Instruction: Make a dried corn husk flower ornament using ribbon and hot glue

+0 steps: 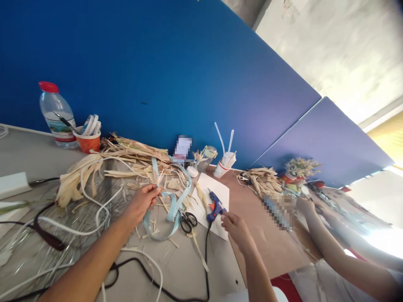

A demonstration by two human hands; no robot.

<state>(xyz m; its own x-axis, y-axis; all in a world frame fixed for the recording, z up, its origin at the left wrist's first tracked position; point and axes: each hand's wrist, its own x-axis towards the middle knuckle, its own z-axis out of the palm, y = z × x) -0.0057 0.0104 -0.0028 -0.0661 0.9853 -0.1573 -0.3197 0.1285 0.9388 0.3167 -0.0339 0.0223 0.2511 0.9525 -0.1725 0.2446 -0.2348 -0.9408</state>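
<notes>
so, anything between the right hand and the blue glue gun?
Nothing visible: the right hand's fingertips are right at the edge of the blue glue gun; contact is hard to confirm. The scissors lie on the gun's other side, out of the way.

On my screen I count two hands of the wearer: one left hand [146, 203] at eight o'clock, one right hand [236, 228] at five. Near six o'clock I get one glue gun [214, 207] and one pair of scissors [188, 222]. Toward nine, I tally one bottle [58, 121], one pen [64, 121], one orange cup [89, 143] and, closest to centre, one phone [182, 147]. I see two clear sticks [219, 137] at two. The husk strips [135, 149] are too jumbled for me to count.
</notes>
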